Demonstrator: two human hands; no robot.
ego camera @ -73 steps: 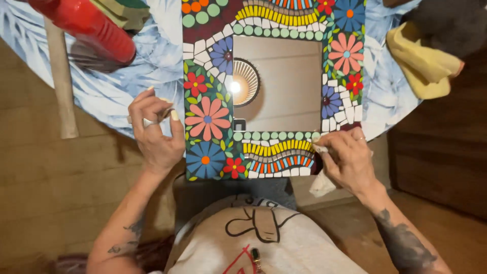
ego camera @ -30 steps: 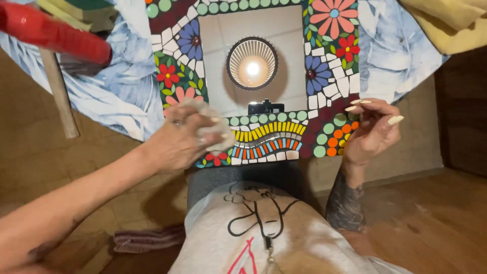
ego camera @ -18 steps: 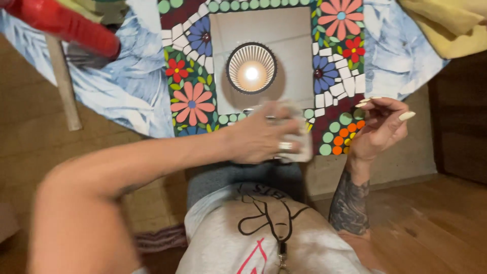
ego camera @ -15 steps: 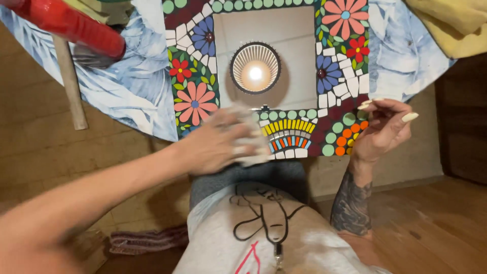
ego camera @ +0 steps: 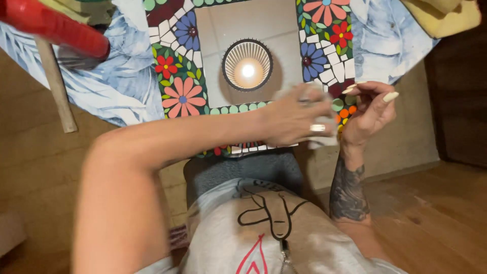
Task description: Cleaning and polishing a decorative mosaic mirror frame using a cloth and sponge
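left hand: clenched on white cloth, wiping mosaic mirror frame at 5 o'clock; press flat.
right hand: loosely curled, empty.

Left hand reaching across, fingers curled; right hand raised, fingers bent.

Left hand presses a crumpled white cloth onto the lower right corner of the square flower-mosaic mirror frame. Right hand sits just beside it, fingers curled, pinching something small, on the blue leaf-print tablecloth.
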